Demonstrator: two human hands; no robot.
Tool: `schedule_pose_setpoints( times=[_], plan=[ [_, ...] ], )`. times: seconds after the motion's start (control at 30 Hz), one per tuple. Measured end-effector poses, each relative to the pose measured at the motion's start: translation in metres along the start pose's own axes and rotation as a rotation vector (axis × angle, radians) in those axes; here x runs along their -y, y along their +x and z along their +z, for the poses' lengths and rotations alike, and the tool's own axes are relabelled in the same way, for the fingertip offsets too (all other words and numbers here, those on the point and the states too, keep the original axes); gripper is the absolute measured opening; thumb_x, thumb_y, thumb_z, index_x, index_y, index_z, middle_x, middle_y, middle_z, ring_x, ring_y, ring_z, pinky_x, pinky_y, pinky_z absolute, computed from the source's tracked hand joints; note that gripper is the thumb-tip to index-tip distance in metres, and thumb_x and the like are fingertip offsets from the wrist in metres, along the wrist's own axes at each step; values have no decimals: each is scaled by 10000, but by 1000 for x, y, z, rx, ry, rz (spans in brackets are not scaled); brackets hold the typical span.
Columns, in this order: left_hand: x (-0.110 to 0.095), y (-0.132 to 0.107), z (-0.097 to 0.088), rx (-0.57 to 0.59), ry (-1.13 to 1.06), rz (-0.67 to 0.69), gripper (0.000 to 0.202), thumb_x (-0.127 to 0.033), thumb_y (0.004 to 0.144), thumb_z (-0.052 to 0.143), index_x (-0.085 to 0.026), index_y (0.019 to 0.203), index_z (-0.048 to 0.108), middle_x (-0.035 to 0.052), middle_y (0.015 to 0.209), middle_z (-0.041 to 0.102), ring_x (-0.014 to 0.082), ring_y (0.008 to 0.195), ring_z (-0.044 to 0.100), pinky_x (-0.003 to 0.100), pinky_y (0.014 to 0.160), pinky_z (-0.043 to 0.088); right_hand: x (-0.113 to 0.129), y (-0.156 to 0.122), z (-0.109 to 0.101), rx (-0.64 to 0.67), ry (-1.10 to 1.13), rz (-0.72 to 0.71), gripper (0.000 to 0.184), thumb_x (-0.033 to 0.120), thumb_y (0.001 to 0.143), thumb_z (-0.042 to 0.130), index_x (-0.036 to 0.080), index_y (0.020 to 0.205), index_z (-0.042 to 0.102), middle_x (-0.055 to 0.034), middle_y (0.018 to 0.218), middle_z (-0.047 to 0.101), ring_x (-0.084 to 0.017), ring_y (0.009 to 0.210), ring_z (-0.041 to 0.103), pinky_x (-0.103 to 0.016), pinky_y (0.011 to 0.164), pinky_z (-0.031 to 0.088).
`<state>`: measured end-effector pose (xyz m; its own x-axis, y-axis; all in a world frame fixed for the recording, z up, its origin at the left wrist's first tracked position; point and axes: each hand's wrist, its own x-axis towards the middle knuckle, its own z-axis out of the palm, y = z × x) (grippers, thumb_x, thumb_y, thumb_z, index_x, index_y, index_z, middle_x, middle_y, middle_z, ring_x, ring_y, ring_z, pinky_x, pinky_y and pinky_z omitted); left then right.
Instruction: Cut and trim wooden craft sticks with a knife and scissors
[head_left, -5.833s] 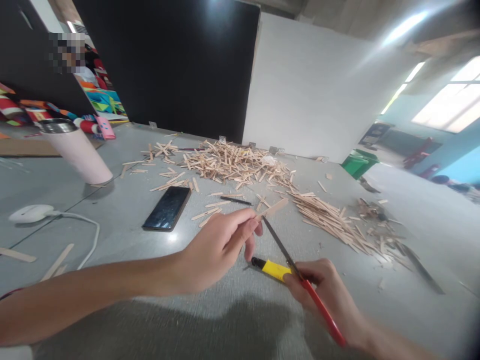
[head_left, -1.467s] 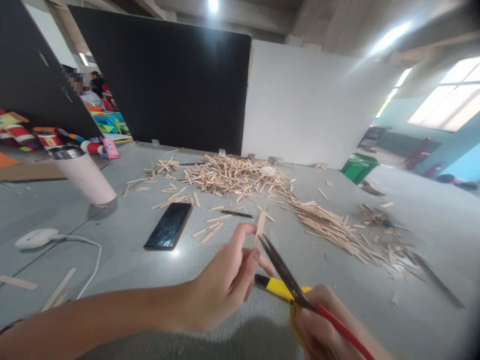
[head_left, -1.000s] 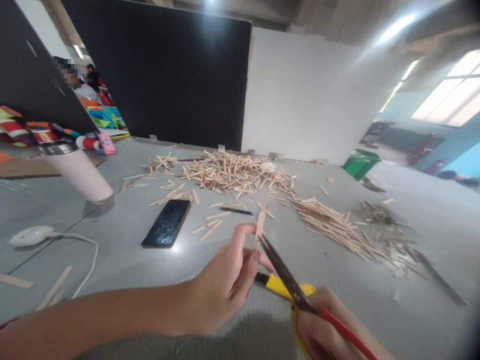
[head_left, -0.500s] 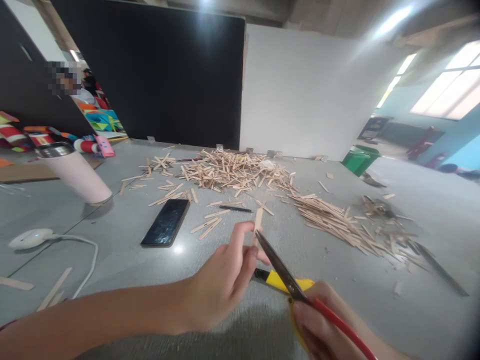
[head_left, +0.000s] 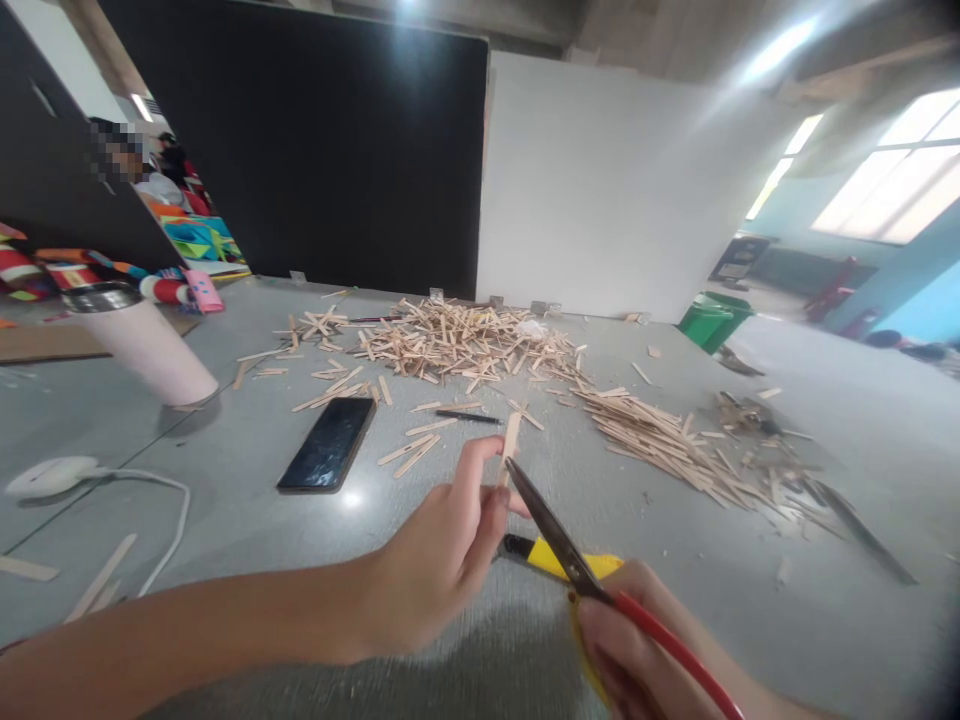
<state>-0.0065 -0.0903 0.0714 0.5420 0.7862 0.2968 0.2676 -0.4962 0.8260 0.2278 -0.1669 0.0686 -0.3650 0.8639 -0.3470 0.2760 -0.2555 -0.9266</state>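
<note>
Pinched upright between the fingers of my left hand [head_left: 457, 540] is a flat wooden craft stick [head_left: 511, 438]. My right hand [head_left: 630, 630] grips a pair of scissors [head_left: 551, 525] with dark blades and a red handle. The blade tips meet the craft stick just above my left thumb; whether they cut into it I cannot tell. Under the scissors, a yellow-and-black tool [head_left: 544, 556] lies on the table, partly covered by my right hand. Just beyond my left hand rests a thin black pen [head_left: 468, 416].
A big heap of craft sticks [head_left: 465, 340] spreads along the back, with a neater pile [head_left: 667, 445] to its right. On the left are a phone [head_left: 328, 445], a pink bottle [head_left: 154, 350] and a white charger with cable [head_left: 52, 477]. A green bin [head_left: 712, 320] stands behind at right.
The view has shifted slightly, so everything sits a little further left. Both hands keep their hold, and the scissor tips stay against the craft stick.
</note>
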Motion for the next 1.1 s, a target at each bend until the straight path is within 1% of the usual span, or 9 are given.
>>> schedule_pose_setpoints(
  times=[0.13, 0.3, 0.37, 0.53, 0.63, 0.77, 0.9, 1.03, 1.1],
  plan=[
    [1, -2, 2, -12, -14, 0, 271, -352, 1172, 284, -268, 1430, 282, -95, 658, 497, 151, 589, 579, 272, 616, 435, 6, -1, 0, 26, -41, -31, 748, 907, 922, 444, 227, 608, 450, 38, 536, 419, -87, 498, 361, -223, 441, 270],
    [-1, -3, 4, -11, -48, -7, 263, -354, 1170, 287, -256, 1414, 282, -8, 852, 686, 139, 605, 573, 279, 613, 432, 8, -3, 2, 15, -38, -30, 747, 912, 912, 459, 225, 619, 451, 34, 569, 414, -87, 512, 354, -224, 445, 275],
    [-3, -2, 5, -14, -36, -22, 257, -340, 1167, 277, -243, 1404, 284, 23, 913, 723, 136, 605, 574, 281, 617, 435, 5, -3, 2, -1, -29, -35, 759, 929, 899, 454, 229, 604, 434, 36, 565, 398, -84, 503, 325, -229, 432, 259],
    [0, 2, 2, -12, 71, -75, 252, -342, 1160, 267, -226, 1379, 310, -64, 688, 590, 148, 543, 531, 267, 565, 395, -4, -2, 2, -66, 9, 43, 699, 888, 917, 496, 239, 670, 422, 44, 574, 411, -84, 501, 327, -232, 430, 226],
    [1, 4, 0, -4, 94, -80, 254, -371, 1163, 274, -233, 1372, 318, -75, 668, 561, 155, 552, 545, 270, 569, 404, -7, 0, 4, -111, 50, 55, 636, 806, 935, 558, 237, 674, 442, 49, 545, 410, -89, 504, 337, -229, 455, 241],
    [0, 5, -1, -5, 40, -66, 257, -397, 1172, 258, -256, 1382, 302, -17, 836, 691, 141, 588, 579, 280, 610, 449, -2, 1, 2, -39, 64, 103, 612, 714, 952, 564, 226, 595, 466, 36, 523, 426, -88, 477, 346, -233, 446, 234],
    [-2, 5, -2, -29, -16, -53, 232, -394, 1175, 271, -262, 1362, 302, 32, 996, 754, 123, 591, 584, 272, 602, 454, 2, 1, -2, 20, 77, 78, 634, 792, 904, 581, 225, 636, 486, 23, 570, 473, -95, 501, 375, -233, 451, 261],
    [-2, 5, -2, -13, -39, -83, 251, -415, 1175, 278, -263, 1374, 300, 28, 974, 756, 123, 563, 577, 267, 567, 428, -7, 0, 4, -59, 157, 4, 617, 832, 881, 587, 234, 753, 504, 34, 605, 492, -108, 522, 401, -242, 491, 317],
    [-2, 4, -2, -16, -29, -84, 248, -419, 1175, 279, -265, 1369, 301, 22, 961, 749, 125, 567, 572, 270, 577, 426, -11, -1, 7, -79, 183, -24, 599, 810, 903, 572, 236, 748, 496, 32, 627, 493, -110, 535, 404, -250, 522, 353]
  ],
)
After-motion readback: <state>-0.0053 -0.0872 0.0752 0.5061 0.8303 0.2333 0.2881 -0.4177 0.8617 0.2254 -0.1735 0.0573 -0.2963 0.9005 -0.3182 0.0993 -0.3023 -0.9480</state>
